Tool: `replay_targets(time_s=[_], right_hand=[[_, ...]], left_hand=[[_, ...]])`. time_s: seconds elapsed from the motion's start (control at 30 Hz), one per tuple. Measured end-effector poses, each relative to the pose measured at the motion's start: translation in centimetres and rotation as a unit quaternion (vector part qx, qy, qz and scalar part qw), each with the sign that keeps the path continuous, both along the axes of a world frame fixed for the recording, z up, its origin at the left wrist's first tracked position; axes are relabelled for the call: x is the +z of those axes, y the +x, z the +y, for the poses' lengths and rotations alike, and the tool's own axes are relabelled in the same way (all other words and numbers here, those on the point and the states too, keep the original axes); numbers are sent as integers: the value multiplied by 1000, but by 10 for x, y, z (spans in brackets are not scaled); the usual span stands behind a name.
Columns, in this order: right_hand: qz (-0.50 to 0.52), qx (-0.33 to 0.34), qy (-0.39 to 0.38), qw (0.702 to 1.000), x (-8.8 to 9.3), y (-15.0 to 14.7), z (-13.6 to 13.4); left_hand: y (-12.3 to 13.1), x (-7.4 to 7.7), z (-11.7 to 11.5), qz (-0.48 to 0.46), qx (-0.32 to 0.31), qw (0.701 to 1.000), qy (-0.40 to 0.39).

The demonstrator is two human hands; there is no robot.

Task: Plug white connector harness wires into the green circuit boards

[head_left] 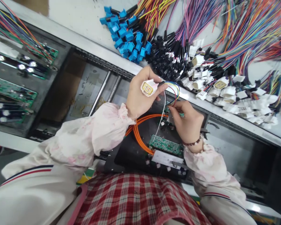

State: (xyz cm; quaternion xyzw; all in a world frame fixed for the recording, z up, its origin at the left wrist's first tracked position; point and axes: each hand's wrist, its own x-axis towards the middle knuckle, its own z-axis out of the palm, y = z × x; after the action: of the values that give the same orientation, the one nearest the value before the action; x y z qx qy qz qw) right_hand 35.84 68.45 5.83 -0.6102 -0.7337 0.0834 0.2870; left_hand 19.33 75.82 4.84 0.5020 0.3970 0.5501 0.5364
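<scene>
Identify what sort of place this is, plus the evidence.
Probably an electronics assembly line: green rectangular circuit boards on a flat black tray, heaped blue plastic connectors on thin red and yellow wires, and a white plastic connector held in the left hand.

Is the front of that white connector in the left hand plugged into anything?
No, it is unplugged: the white connector in the left hand shows its yellow-rimmed front face with no plug on it.

White worktop (pixel 72 18) across top. Silver rail (pixel 100 51) slants below it. Grey floor (pixel 10 161), lower left. Glare on metal edge (pixel 256 207), lower right.
</scene>
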Motion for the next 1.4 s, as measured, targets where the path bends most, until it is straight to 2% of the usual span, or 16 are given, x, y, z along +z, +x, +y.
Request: replay_targets(time_s=[0.17,0.3,0.47,0.57,0.67,0.87,1.07,1.4], right_hand=[[3,8,-10,1000,-4,1,2],[-1,-19,-38,999,4,2,-4],[39,74,-156,984,25,-2,-13],[55,18,-86,995,28,-4,-9],[16,-12,-20,1000,19,-4,1],[-19,-20,-16,999,2,-2,5],[-31,-23,3,999,2,-2,4],[-35,-24,-8,999,4,-2,6]], left_hand=[[-1,-4,2,21,-5,1000,6],[-1,-3,1,60,-5,998,-19],[-1,-1,-1,68,1,998,-6],[-2,-1,-2,52,-13,999,8],[-3,-2,-3,40,-32,999,11],[-3,-2,-5,18,-46,999,9],[-2,-2,-5,0,-45,999,26],[-3,4,-4,7,-37,999,6]])
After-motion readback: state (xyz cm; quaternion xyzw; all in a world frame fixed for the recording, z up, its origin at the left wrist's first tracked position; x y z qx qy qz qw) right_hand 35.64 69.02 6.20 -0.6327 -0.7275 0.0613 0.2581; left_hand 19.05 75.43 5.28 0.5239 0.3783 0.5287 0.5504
